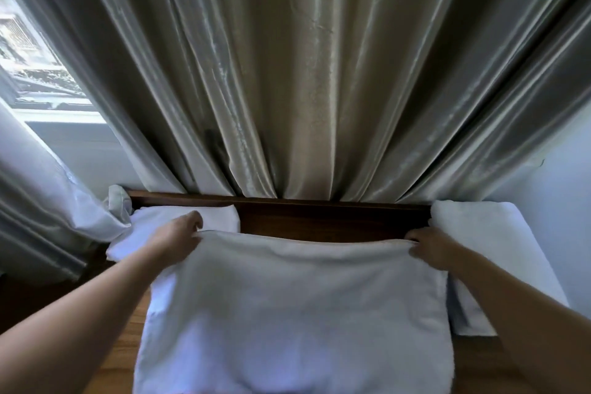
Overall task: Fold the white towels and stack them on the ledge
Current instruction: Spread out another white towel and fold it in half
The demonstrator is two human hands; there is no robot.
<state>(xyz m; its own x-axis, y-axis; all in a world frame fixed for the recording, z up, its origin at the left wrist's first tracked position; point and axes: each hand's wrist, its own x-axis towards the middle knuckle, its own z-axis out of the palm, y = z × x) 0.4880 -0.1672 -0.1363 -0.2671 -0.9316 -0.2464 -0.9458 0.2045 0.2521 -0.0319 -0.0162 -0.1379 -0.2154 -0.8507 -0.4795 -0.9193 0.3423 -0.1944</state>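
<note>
A white towel (294, 307) hangs in front of me, stretched flat by its top edge. My left hand (179, 235) pinches its upper left corner and my right hand (430, 246) pinches its upper right corner. Behind the towel runs a dark wooden ledge (319, 221). On the ledge's left end lies a folded white towel (179, 217), partly hidden by my left hand. Another white towel (486, 233) lies on the right end and drapes down toward me past my right forearm.
Heavy grey-beige curtains (303, 80) hang straight down to the back of the ledge. A window (28, 51) shows at the far left, with a sheer white curtain (41, 201) bunched below it. Wooden floor (118, 358) shows under the towel.
</note>
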